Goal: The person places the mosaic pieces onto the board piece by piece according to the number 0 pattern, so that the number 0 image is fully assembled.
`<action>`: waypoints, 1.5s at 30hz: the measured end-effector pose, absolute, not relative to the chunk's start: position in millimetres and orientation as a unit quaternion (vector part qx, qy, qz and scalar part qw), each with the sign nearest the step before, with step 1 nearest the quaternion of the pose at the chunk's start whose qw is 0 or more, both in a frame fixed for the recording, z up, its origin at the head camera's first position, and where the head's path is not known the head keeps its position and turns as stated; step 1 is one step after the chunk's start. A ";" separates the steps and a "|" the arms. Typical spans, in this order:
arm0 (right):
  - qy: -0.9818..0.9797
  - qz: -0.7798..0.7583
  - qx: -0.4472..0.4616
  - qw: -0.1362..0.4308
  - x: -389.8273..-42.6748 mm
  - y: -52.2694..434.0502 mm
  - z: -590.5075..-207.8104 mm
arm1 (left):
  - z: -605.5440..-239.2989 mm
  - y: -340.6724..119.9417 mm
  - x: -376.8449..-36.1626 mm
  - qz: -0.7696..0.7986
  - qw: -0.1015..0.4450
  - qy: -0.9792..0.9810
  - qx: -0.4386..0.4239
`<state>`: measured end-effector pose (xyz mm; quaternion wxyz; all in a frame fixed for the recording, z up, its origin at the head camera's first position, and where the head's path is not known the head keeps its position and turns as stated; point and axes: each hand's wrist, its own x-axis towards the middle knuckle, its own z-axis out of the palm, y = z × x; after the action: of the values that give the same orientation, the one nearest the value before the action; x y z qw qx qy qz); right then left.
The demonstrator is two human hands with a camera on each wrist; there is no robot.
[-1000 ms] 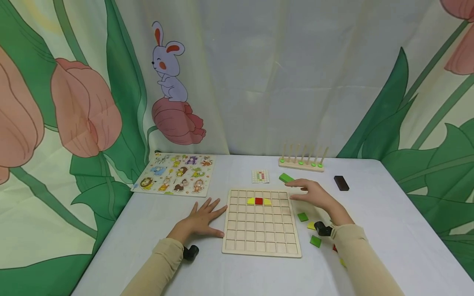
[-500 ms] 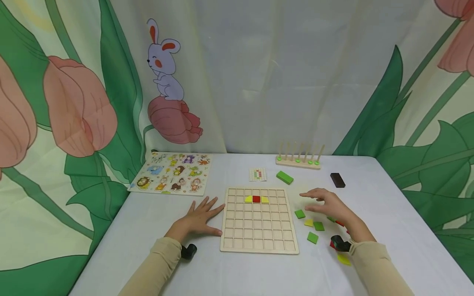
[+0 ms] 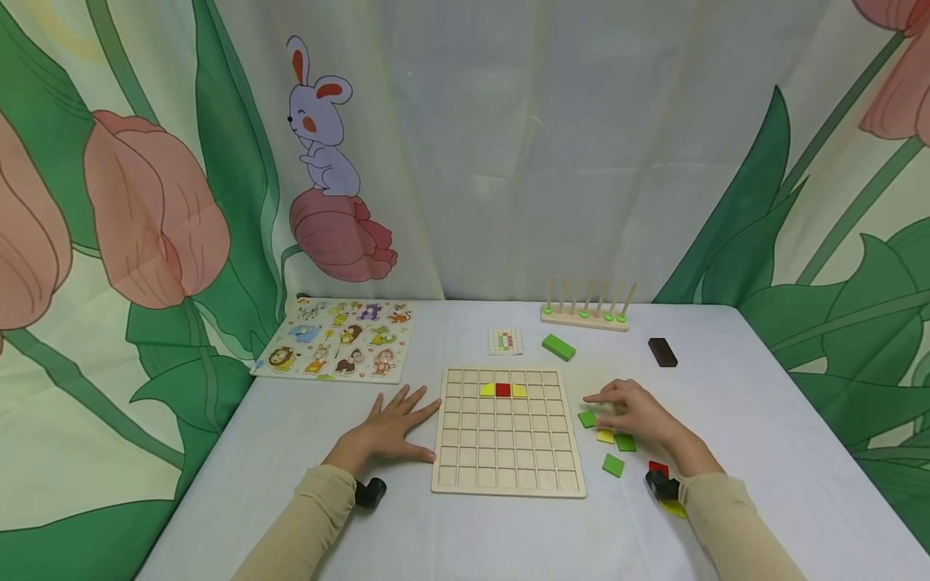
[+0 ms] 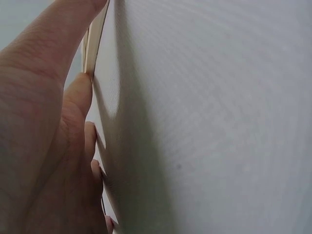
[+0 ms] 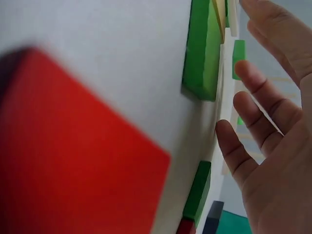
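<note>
A square wooden grid board [image 3: 508,452] lies on the white table, with a red tile [image 3: 503,390] between two yellow pieces [image 3: 487,391] in an upper row. My left hand [image 3: 383,432] rests flat beside it, fingers spread, index finger and thumb tip right at the board's left edge. Over the loose tiles on the board's right is my right hand [image 3: 639,413], its thumb and index finger extended and apart around a green tile [image 3: 586,419]. In the right wrist view its other fingers [image 5: 231,146] are loosely bent and hold nothing.
More tiles lie near the right hand, among them a green one [image 3: 613,466] and a red one [image 3: 658,467]. Behind the board are a green block [image 3: 559,347], a small pattern card [image 3: 504,342], a peg rack [image 3: 584,318], a black block [image 3: 663,352] and an animal puzzle [image 3: 334,339].
My right hand has come away from the green block at the back, toward me, and down over the loose tiles. My left hand stays put. The head view has shifted slightly.
</note>
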<state>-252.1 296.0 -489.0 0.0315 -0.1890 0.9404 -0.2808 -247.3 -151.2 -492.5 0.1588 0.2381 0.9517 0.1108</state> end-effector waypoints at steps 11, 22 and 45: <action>0.944 -0.240 -0.226 0.020 -257.8 292.3 -491.1 | -495.5 -151.9 -250.2 0.107 0.157 0.953 0.235; 0.949 -0.222 -0.222 0.037 -258.4 291.7 -489.1 | -497.6 -152.7 -251.3 0.103 0.157 0.953 0.237; 0.933 -0.269 -0.238 -0.006 -266.0 243.4 -447.5 | -492.6 -151.8 -248.8 0.109 0.158 0.953 0.235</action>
<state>-266.0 243.4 -447.5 -0.0058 -0.2382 0.9331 -0.2694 -248.8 -151.8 -492.6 0.1582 0.2352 0.9527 0.1091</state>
